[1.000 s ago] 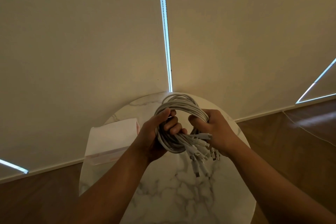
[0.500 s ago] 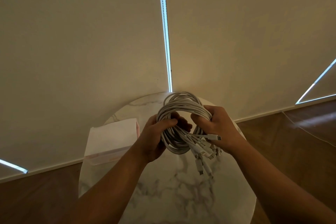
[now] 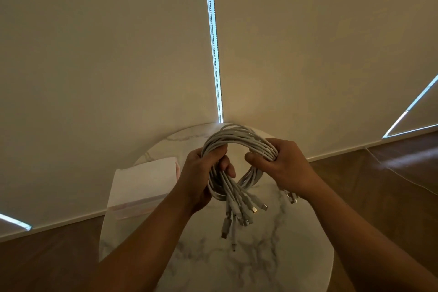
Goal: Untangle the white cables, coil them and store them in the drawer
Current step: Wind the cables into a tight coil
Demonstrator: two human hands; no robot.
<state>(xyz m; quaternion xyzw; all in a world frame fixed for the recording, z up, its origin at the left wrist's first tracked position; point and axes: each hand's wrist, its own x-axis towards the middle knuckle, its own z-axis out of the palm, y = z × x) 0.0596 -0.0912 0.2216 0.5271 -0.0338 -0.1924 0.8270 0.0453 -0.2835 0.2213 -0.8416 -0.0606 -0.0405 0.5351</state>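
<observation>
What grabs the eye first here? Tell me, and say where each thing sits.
The bundle of white cables stands out first, held up mid-frame over the round marble table, with its plug ends dangling loose below. The left hand grips the loop's left side and the right hand its right side. A clear bag lies on the table's left edge, and a bright slit between the blinds runs down behind.
</observation>
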